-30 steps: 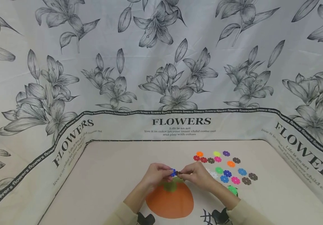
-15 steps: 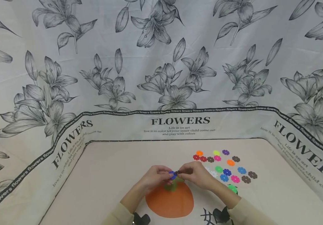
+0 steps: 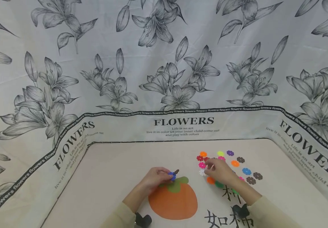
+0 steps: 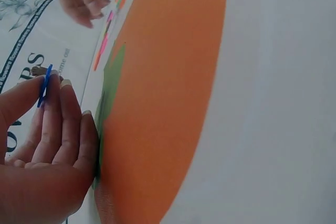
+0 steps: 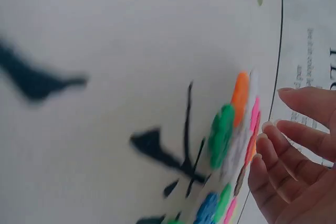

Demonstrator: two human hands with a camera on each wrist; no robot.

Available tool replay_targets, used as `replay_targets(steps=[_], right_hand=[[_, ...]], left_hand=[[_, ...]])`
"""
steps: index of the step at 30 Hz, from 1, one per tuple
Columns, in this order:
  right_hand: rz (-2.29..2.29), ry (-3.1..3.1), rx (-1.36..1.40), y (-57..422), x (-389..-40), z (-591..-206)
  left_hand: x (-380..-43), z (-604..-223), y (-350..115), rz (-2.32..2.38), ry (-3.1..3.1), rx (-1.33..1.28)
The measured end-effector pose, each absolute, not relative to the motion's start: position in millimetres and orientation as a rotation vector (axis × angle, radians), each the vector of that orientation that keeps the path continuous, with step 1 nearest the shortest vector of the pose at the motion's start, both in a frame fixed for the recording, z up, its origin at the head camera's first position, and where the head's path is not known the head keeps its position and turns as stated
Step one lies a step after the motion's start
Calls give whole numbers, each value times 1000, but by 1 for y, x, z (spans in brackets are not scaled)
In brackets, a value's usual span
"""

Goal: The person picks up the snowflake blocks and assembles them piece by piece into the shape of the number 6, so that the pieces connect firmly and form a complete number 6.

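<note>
My left hand (image 3: 156,178) pinches a blue notched plastic disc (image 3: 171,176) between thumb and fingers, above the printed orange persimmon-like fruit. A brown notched disc (image 3: 176,171) is joined to it at an angle. Seen edge-on in the left wrist view, the blue disc (image 4: 45,86) sits between the fingertips. My right hand (image 3: 221,172) is over the near left part of the loose discs, by a pink disc (image 3: 202,165) and a white disc (image 3: 202,172). Thumb and fingers stand apart with nothing between them in the right wrist view. Its forearm and hand hide some discs.
Loose discs in several colours lie right of centre, among them an orange disc (image 3: 235,163), a light blue disc (image 3: 246,171) and a brown disc (image 3: 257,175). The cloth (image 3: 109,171) bears a printed orange fruit (image 3: 173,202) and black characters. A flower-printed curtain (image 3: 164,63) rises behind.
My right hand has let go of the brown disc and moved right to the loose discs. The left hand stays nearly in place, holding the joined blue and brown discs.
</note>
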State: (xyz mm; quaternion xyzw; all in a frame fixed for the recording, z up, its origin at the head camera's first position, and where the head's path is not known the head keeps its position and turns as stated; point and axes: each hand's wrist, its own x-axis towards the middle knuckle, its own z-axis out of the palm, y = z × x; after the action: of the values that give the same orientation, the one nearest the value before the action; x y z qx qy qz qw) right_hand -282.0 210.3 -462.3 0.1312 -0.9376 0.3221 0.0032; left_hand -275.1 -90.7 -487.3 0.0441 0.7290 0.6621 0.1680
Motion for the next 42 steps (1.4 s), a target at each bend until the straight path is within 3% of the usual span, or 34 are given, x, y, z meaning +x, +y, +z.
replay_targets(steps=[10,25,42], right_hand=[[1033,-3044,359,236,-293,-471],[1032,-3003,329,232,-294,-474],[1728,-2769,546,182,-278,-456]], left_hand=[[-278,-490,-93,1868,2055,115],[-281,-493,-96,1895,2022,145],[-286,-497,-96,1883,2034,210]])
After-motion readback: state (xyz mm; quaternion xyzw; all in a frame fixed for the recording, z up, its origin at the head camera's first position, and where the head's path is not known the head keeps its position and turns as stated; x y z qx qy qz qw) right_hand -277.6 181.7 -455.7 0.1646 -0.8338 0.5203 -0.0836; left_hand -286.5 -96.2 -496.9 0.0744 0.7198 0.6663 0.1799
